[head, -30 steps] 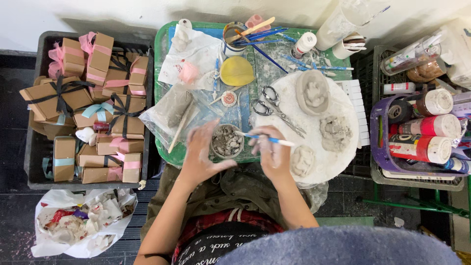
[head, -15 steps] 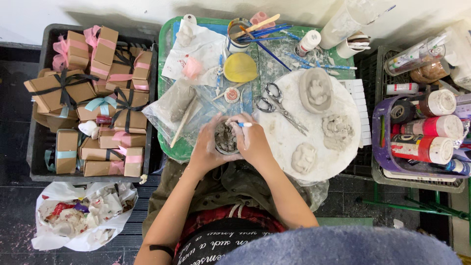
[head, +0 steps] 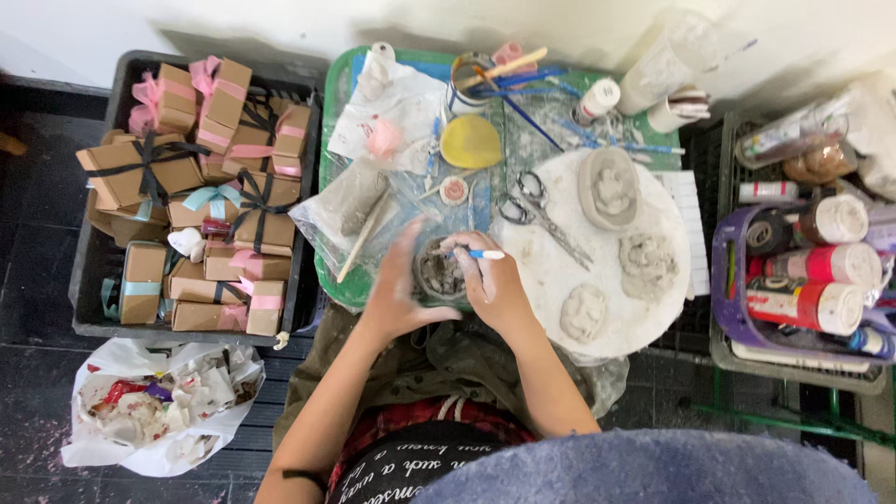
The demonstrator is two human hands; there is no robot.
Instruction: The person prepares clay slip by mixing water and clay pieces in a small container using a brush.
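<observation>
The small clay piece [head: 441,273] sits between both hands: left hand [head: 399,297] fingers curl around its left side, while right hand [head: 495,285] fingers pinch a white-and-blue tool [head: 474,254] lying crosswise, tip touching the clay's top.

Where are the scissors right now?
In the head view, the scissors lie on the left edge of the round white board, just above the right hand.

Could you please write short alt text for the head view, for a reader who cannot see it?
Seen from above, a person's left hand cups a small grey clay piece while the right hand works it with a thin blue-and-white tool. Beside it, a round white board holds three clay shapes and scissors; a crate of ribboned boxes stands left.
</observation>
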